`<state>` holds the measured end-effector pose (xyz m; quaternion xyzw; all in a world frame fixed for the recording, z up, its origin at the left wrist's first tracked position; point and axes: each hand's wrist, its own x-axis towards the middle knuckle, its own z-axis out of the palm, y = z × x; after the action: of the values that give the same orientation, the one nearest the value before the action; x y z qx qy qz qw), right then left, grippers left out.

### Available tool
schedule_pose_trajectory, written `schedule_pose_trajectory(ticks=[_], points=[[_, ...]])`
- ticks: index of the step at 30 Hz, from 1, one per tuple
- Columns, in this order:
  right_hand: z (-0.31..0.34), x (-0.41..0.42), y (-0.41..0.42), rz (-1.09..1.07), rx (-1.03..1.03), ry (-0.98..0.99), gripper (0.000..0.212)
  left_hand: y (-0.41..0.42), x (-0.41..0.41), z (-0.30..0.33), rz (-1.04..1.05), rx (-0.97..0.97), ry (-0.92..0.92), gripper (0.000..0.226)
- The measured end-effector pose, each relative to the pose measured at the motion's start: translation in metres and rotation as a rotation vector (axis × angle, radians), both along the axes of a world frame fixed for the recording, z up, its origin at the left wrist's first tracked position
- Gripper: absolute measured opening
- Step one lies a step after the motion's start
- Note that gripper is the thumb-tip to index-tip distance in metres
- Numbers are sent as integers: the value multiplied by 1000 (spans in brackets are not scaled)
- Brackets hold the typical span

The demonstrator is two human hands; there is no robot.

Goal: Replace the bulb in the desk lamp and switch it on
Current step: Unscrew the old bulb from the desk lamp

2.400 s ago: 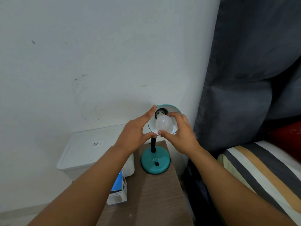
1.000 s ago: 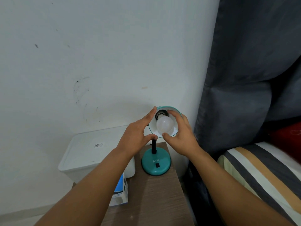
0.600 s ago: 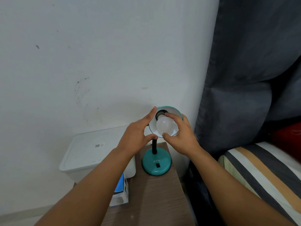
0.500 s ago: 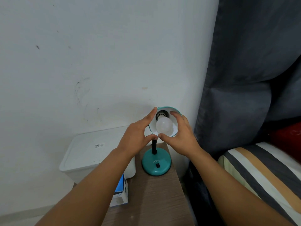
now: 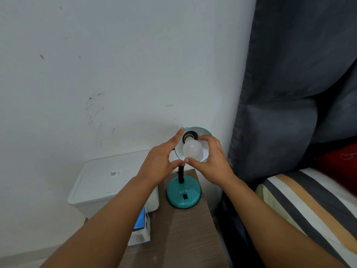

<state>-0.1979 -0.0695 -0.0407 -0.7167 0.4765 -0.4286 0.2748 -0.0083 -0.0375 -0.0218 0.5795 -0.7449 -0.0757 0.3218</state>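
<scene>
A teal desk lamp stands on a wooden bedside table (image 5: 183, 233), its round base (image 5: 183, 196) carrying a black switch (image 5: 185, 196). The shade (image 5: 204, 132) tilts toward me with a white bulb (image 5: 192, 150) sitting unlit in its socket (image 5: 188, 135). My left hand (image 5: 160, 161) holds the shade's left rim between forefinger and thumb. My right hand (image 5: 210, 159) curls round the bulb, fingers at its top and thumb under it.
A white lidded plastic bin (image 5: 110, 182) stands left of the table against the wall. A blue and white bulb box (image 5: 142, 229) lies at the table's left edge. A dark curtain (image 5: 289, 93) and a striped bed (image 5: 309, 206) fill the right side.
My right hand's fingers have shifted round the bulb, regripping it, while my left hand has stayed on the shade's rim. The bulb remains in the socket.
</scene>
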Motion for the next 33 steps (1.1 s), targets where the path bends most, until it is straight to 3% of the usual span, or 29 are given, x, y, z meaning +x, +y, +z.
schedule_pose_trajectory(ticks=[4, 10, 17, 24, 33], points=[[2, -1, 1, 38, 3, -12, 62, 0, 1, 0, 0, -7, -11, 106], [2, -1, 1, 28, 33, 10, 82, 0, 2, -1, -8, 1, 28, 101], [0, 2, -1, -5, 0, 11, 63, -1, 2, -2, -6, 0, 25, 105], [2, -2, 1, 20, 25, 20, 85, 0, 0, 0, -9, -2, 20, 101], [1, 2, -2, -67, 14, 53, 64, -1, 1, -2, 9, 4, -6, 105]])
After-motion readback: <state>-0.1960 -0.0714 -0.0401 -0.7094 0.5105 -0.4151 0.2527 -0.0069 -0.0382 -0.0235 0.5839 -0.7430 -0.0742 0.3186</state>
